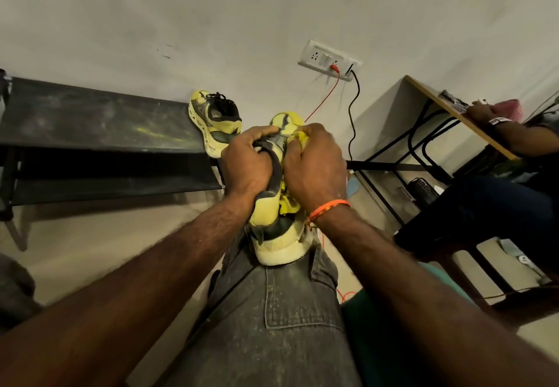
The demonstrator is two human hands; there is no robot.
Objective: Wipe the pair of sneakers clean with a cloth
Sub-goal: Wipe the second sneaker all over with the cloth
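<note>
- Right now my right hand (314, 165) has its fingers curled down around a bunched yellow cloth (289, 202), pressing it against the side of the yellow sneaker (276, 235) on my lap; the fingertips themselves are hidden under the knuckles, so I cannot tell exactly where they bear.
- My left hand (246, 161) wraps its fingers around the dark collar and tongue area of the same shoe, clamping it steady from the other side.
- To do this wipe well, I judge the left grip should stay firm while the right drags the cloth in short strokes along the upper toward the toe, refolding to a cleaner patch when it soils.
- That sneaker sits between both hands, heel toward me and sole resting on my knee in grey jeans (287, 311), toe poking out beyond the knuckles.
- Further out, the second sneaker (213, 123) lies on its side at the end of the dark bench (90, 120) by the wall, untouched and well apart from my hands.
- Beyond it, a wall socket (328, 60) feeds a red and a black cable.
</note>
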